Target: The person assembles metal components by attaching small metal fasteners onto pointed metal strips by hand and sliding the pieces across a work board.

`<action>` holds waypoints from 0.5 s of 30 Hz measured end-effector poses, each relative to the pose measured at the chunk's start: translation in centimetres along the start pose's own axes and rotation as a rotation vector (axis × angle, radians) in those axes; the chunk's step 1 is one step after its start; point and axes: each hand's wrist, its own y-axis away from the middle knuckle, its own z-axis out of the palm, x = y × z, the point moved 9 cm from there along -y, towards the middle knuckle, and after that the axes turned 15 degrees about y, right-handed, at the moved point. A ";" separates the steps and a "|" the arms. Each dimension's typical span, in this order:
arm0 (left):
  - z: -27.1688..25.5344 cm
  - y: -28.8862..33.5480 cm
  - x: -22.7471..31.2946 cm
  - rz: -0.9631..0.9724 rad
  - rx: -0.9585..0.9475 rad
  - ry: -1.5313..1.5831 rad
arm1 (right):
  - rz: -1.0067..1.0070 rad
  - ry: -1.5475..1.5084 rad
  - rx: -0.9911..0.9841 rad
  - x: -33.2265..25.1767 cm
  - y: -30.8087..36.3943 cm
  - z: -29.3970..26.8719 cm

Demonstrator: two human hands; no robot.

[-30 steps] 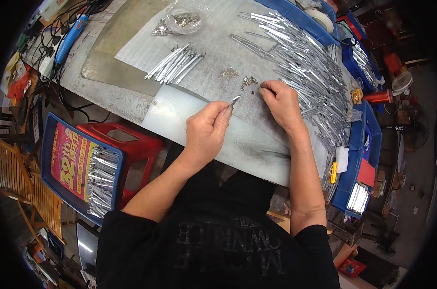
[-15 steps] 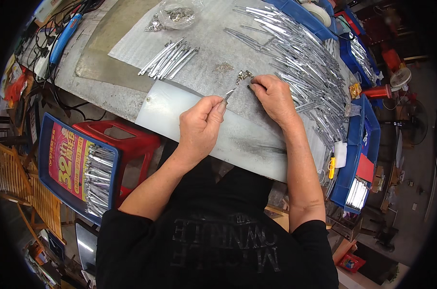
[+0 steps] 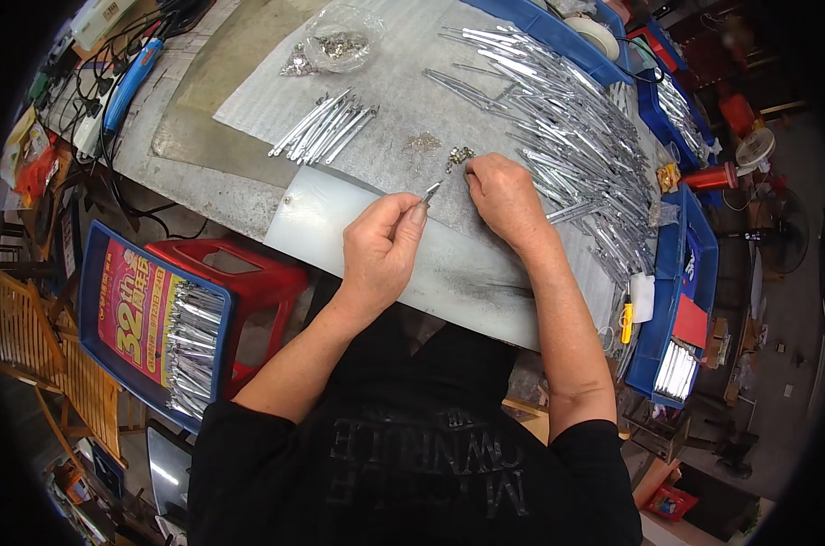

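My left hand (image 3: 382, 241) pinches a slim silver metal strip (image 3: 432, 192) between thumb and forefinger, its tip pointing up and to the right over the white board (image 3: 317, 214). My right hand (image 3: 505, 198) is closed, its fingertips beside a small heap of shiny metal fittings (image 3: 458, 158); what it holds, if anything, is hidden. Left of that heap lie tiny brownish-gold pins or rivets (image 3: 422, 142). A big pile of silver metal strips (image 3: 567, 118) spreads to the right, and a smaller bundle of strips (image 3: 326, 127) lies at the left.
A clear plastic bag of small metal parts (image 3: 342, 41) sits at the back. Blue bins (image 3: 669, 300) line the right edge, near a yellow-handled tool (image 3: 626, 320). At left, a blue tray (image 3: 89, 314) of strips stands by a red stool (image 3: 276, 284). Cables (image 3: 94, 82) cross the far-left corner.
My right hand has moved slightly left, closer to the heap of fittings, with its fingertips now turned out of sight. My left hand still holds the strip. The whole view has shifted a little.
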 end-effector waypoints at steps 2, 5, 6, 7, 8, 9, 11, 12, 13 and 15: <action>0.0 -0.1 0.5 0.103 -0.006 -0.004 | 0.034 0.008 0.012 0.2 0.0 0.2; 0.0 0.0 1.1 0.190 0.010 -0.069 | 0.052 0.039 0.004 0.5 0.2 0.7; 0.0 0.0 1.5 0.199 0.008 -0.073 | 0.051 0.038 0.013 0.4 0.3 0.3; 0.1 0.0 1.6 0.147 0.006 -0.112 | 0.075 -0.041 0.050 0.5 0.5 -0.4; 0.1 0.0 1.5 0.095 0.003 -0.152 | 0.099 -0.120 0.087 0.5 0.7 -1.3; 0.2 0.1 1.7 0.102 0.002 -0.155 | 0.098 -0.121 0.094 0.1 0.9 -2.0; 0.4 0.4 2.3 0.138 0.006 -0.168 | 0.340 -0.383 0.052 1.1 2.1 -2.8; 0.5 0.6 2.4 0.139 0.004 -0.172 | 0.341 -0.386 0.055 0.7 2.5 -3.2; 0.6 0.6 2.3 0.104 0.015 -0.140 | 0.440 -0.536 -0.005 1.0 3.2 -2.7; 0.7 0.5 2.1 0.069 0.019 -0.109 | 0.577 -0.841 -0.082 1.0 4.9 -1.1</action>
